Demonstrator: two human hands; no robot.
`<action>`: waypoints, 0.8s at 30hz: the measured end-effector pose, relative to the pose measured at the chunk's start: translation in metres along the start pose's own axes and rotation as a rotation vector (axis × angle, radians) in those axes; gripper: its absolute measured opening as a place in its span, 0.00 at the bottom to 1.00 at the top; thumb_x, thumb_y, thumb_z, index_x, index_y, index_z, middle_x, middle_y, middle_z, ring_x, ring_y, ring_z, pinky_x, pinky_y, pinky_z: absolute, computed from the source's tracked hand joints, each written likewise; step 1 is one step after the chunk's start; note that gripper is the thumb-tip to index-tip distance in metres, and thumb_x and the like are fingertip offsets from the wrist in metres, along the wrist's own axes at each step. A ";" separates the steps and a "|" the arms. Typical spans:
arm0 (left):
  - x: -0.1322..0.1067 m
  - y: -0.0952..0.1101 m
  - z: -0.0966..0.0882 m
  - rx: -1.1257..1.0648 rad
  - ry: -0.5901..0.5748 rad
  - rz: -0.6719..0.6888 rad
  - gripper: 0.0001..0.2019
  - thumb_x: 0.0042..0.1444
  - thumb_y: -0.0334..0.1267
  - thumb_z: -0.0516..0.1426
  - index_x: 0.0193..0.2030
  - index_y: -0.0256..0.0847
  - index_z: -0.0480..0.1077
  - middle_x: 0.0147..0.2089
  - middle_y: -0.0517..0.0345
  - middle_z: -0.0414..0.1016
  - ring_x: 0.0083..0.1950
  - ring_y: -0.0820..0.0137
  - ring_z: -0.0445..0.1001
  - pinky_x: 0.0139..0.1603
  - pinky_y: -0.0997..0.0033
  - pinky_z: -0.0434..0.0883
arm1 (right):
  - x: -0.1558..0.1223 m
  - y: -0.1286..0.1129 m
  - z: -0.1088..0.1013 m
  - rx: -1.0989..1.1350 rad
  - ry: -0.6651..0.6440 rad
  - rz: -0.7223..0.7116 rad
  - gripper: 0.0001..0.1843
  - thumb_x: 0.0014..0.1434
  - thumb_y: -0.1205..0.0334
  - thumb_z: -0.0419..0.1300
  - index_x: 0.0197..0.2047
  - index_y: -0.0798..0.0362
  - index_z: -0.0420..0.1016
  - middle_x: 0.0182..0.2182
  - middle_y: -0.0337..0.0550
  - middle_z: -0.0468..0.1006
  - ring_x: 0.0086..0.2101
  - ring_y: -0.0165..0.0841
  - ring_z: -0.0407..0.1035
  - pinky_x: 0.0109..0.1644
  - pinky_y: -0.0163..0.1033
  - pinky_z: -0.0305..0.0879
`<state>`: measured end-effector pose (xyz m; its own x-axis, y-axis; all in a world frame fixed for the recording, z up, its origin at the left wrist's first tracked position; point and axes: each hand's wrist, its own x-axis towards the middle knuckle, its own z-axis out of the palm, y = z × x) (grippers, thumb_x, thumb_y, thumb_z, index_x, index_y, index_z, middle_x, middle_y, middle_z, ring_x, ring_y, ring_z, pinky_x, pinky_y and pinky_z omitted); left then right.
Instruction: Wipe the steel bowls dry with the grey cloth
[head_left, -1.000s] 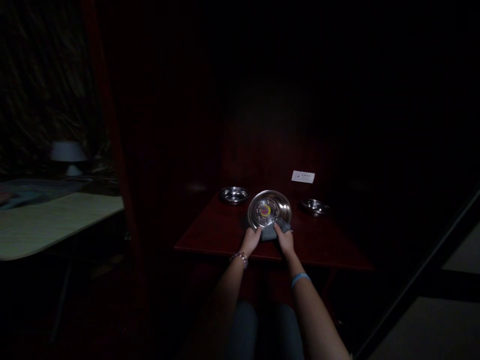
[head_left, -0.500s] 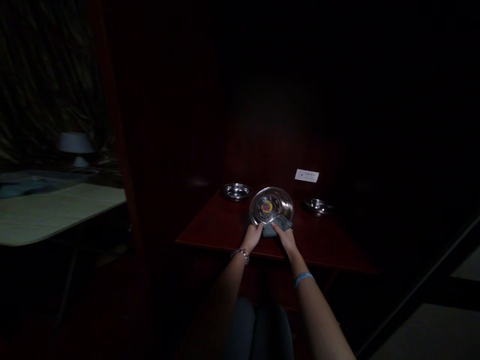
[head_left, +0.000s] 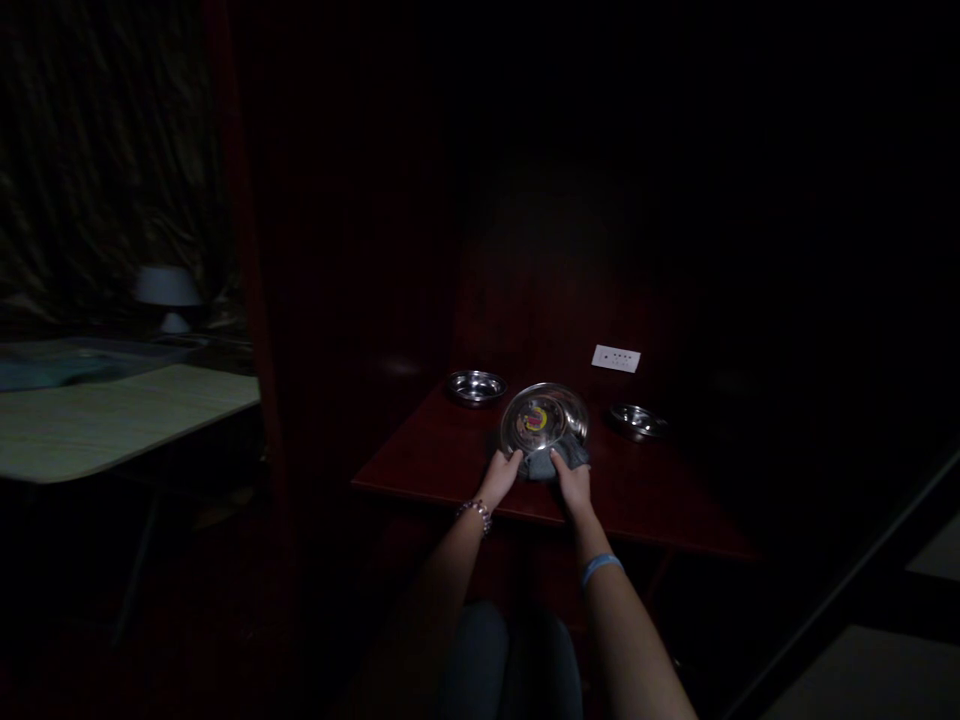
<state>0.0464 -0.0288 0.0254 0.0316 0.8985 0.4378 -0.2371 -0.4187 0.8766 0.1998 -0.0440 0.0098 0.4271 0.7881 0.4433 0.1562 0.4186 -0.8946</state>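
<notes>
A shiny steel dish point(head_left: 529, 440) with a round yellow and red sticker is tilted up over the table's front part, its inside facing me. My left hand point(head_left: 501, 478) is closed on the dish's lower left rim, thumb on the near side. At the lower right rim, my right hand point(head_left: 573, 482) is closed on a grey cloth point(head_left: 544, 463), which lies folded against the dish's edge. The fingers behind the dish and cloth are hidden.
Two more steel dishes rest on the dark red table point(head_left: 420, 470): one dish point(head_left: 476, 388) at back left, another dish point(head_left: 637, 421) at right. A white socket panel point(head_left: 616, 359) is on the wall. Left stand a pale table point(head_left: 135, 415) and a small lamp point(head_left: 168, 287).
The dish leans back slightly more and sits a little lower in view. My right hand has shifted slightly with the cloth along the rim. The whole view has moved a little.
</notes>
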 end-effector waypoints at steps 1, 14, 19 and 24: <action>0.000 -0.001 0.000 -0.007 -0.005 -0.009 0.20 0.51 0.35 0.58 0.53 0.39 0.72 0.55 0.48 0.76 0.62 0.60 0.68 0.66 0.60 0.60 | -0.001 -0.001 -0.001 -0.015 0.013 0.005 0.27 0.49 0.51 0.64 0.50 0.54 0.76 0.51 0.48 0.78 0.52 0.43 0.71 0.62 0.50 0.61; -0.001 -0.008 -0.004 0.029 -0.029 -0.091 0.18 0.53 0.32 0.56 0.51 0.35 0.71 0.57 0.46 0.74 0.60 0.62 0.70 0.67 0.59 0.59 | -0.008 -0.013 -0.005 -0.162 0.221 0.114 0.27 0.47 0.47 0.64 0.44 0.59 0.80 0.44 0.55 0.81 0.47 0.49 0.75 0.52 0.47 0.68; 0.003 -0.014 -0.004 0.029 -0.045 -0.075 0.21 0.53 0.35 0.57 0.55 0.36 0.68 0.59 0.46 0.72 0.62 0.61 0.68 0.68 0.57 0.57 | -0.007 -0.013 -0.006 -0.133 0.210 0.114 0.27 0.47 0.47 0.64 0.45 0.57 0.80 0.43 0.52 0.82 0.48 0.48 0.74 0.54 0.46 0.67; -0.006 -0.002 0.000 0.094 -0.084 -0.029 0.30 0.54 0.41 0.58 0.64 0.37 0.60 0.65 0.46 0.65 0.66 0.64 0.64 0.68 0.60 0.57 | -0.003 -0.010 -0.005 0.003 0.186 0.087 0.29 0.48 0.48 0.63 0.50 0.55 0.77 0.48 0.48 0.79 0.49 0.43 0.73 0.56 0.47 0.66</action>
<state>0.0464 -0.0335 0.0212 0.1197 0.8978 0.4238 -0.1427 -0.4069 0.9022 0.2014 -0.0522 0.0168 0.5963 0.7242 0.3464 0.1095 0.3542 -0.9288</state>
